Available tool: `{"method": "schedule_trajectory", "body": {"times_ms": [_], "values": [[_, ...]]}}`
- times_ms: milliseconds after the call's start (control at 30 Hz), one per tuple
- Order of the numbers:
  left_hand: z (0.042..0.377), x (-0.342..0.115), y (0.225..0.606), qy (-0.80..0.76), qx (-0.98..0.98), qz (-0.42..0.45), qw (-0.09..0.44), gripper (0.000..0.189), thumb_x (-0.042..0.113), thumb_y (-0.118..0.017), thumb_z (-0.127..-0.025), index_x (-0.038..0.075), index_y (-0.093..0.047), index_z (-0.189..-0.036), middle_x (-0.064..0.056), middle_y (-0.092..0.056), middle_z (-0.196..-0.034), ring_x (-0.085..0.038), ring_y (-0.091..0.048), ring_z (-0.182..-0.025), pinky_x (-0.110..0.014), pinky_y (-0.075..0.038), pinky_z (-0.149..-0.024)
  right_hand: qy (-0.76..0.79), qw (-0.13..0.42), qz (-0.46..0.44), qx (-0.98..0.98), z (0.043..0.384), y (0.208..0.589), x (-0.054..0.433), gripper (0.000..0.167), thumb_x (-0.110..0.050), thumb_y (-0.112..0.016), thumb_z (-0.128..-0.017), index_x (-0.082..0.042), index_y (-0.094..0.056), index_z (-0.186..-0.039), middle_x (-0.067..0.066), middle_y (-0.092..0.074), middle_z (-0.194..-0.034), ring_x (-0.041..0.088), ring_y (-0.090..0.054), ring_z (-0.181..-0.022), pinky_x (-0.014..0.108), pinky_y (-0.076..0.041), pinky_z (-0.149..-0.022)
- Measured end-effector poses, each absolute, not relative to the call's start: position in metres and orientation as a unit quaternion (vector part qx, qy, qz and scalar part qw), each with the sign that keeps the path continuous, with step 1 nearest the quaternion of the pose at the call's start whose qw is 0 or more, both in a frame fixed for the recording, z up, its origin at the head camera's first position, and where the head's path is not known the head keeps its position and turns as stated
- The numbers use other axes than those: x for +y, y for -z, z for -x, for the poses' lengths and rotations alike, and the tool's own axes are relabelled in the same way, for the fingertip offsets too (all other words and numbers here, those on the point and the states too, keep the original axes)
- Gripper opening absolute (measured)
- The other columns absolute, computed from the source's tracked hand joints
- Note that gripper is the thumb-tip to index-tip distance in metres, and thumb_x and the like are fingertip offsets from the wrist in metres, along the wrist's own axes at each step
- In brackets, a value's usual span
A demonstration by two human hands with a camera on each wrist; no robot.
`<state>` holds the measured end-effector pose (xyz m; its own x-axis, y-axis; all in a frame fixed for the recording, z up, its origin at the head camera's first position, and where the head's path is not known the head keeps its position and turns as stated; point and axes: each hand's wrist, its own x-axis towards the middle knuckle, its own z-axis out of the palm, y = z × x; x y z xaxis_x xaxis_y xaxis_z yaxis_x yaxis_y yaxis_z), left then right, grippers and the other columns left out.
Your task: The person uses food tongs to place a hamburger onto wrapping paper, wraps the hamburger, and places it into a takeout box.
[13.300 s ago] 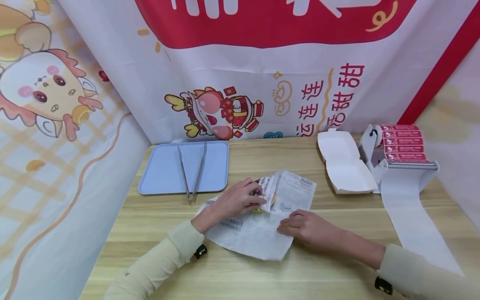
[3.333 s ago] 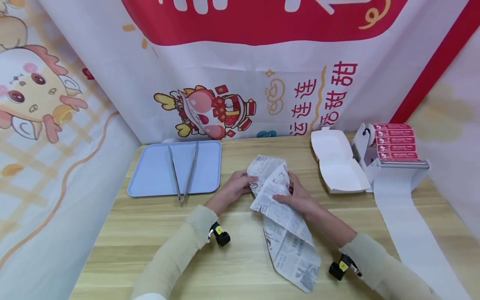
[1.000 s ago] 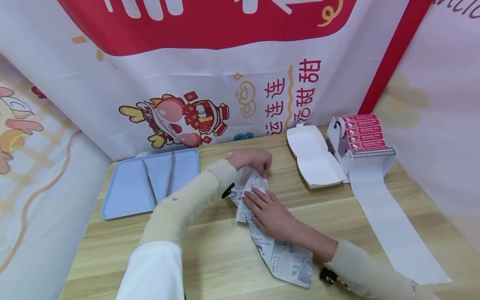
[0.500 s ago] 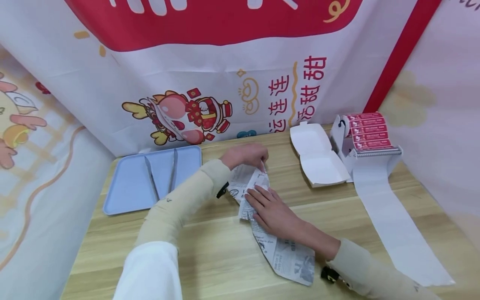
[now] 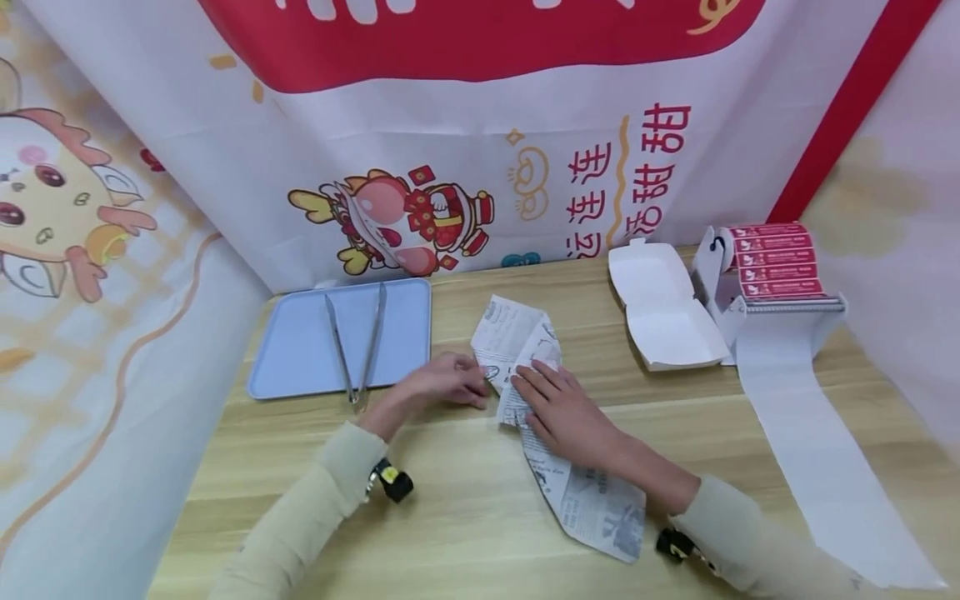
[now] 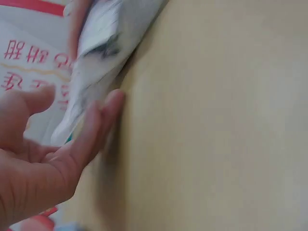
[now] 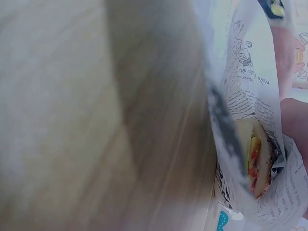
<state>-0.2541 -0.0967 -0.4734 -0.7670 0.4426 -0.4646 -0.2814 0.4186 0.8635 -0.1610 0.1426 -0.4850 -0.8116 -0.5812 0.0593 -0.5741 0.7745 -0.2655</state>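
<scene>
Printed newsprint-style wrapping paper [image 5: 600, 510] lies folded on the table, one flap pointing away from me and a longer one toward me. Inside it, the right wrist view shows a burger [image 7: 258, 159] with a bun edge and a red and yellow filling; from the head view it is covered. My right hand [image 5: 566, 415] rests with fingers extended on top of the folded paper. My left hand [image 5: 448, 380] is low at the paper's left edge, fingers loose. In the left wrist view, the left hand's thumb stands apart from its fingers, nothing held between them.
At the back left, a pair of metal tongs [image 5: 369, 342] lies on a blue tray [image 5: 288, 367]. An opened white clamshell box [image 5: 671, 312] is at the back right. Beside it stands a dispenser with a red label roll [image 5: 776, 260], its white backing strip [image 5: 832, 467] trailing forward.
Half a second ago my left hand pinched the paper's far edge; it has let go and moved left and nearer. Earlier the burger showed and is now covered. My right hand stays on the paper.
</scene>
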Motion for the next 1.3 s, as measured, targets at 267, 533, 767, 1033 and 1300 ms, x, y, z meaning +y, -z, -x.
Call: {"method": "schedule_trajectory", "body": {"times_ms": [267, 533, 767, 1033, 1300], "values": [[0.237, -0.063, 0.509, -0.609, 0.741, 0.020, 0.282, 0.024, 0.016, -0.066, -0.096, -0.005, -0.068, -0.107, 0.002, -0.070, -0.080, -0.004, -0.065, -0.068, -0.016, -0.056, -0.064, 0.164, 0.012, 0.310, 0.936, 0.165, 0.493, 0.147, 0.058, -0.031, -0.048, -0.105, -0.012, -0.031, -0.157, 0.010, -0.034, -0.162, 0.031, -0.021, -0.153, 0.058, -0.021, -0.122], [0.244, -0.069, 0.514, -0.607, 0.761, 0.063, 0.222, 0.017, 0.010, -0.069, -0.092, -0.006, -0.072, -0.098, 0.001, -0.068, -0.063, -0.004, -0.062, -0.054, -0.015, -0.050, -0.052, 0.166, -0.002, 0.314, 0.935, 0.167, 0.492, 0.143, 0.058, -0.029, -0.053, -0.102, -0.012, -0.036, -0.155, 0.009, -0.038, -0.160, 0.031, -0.025, -0.152, 0.056, -0.023, -0.122], [0.249, -0.077, 0.514, -0.587, 0.791, 0.054, 0.166, 0.028, 0.021, -0.066, -0.096, -0.002, -0.071, -0.080, 0.000, -0.065, -0.055, -0.008, -0.059, -0.045, -0.019, -0.047, -0.045, 0.156, -0.009, 0.318, 0.935, 0.163, 0.487, 0.141, 0.057, -0.029, -0.053, -0.102, -0.011, -0.037, -0.154, 0.010, -0.039, -0.159, 0.032, -0.027, -0.151, 0.058, -0.025, -0.121], [0.249, -0.082, 0.511, -0.582, 0.794, 0.037, 0.169, 0.031, 0.027, -0.063, -0.098, -0.002, -0.074, -0.097, -0.006, -0.070, -0.065, -0.010, -0.064, -0.052, -0.020, -0.053, -0.051, 0.151, -0.003, 0.308, 0.939, 0.160, 0.487, 0.141, 0.057, -0.030, -0.051, -0.103, -0.013, -0.036, -0.155, 0.009, -0.037, -0.160, 0.031, -0.025, -0.152, 0.057, -0.024, -0.122], [0.246, -0.077, 0.509, -0.565, 0.818, 0.008, 0.110, 0.023, 0.019, -0.067, -0.095, -0.003, -0.075, -0.092, -0.013, -0.075, -0.072, -0.009, -0.064, -0.053, -0.019, -0.048, -0.048, 0.148, -0.001, 0.305, 0.941, 0.158, 0.486, 0.138, 0.058, -0.031, -0.051, -0.103, -0.014, -0.033, -0.156, 0.008, -0.036, -0.161, 0.029, -0.023, -0.153, 0.056, -0.024, -0.122]]}}
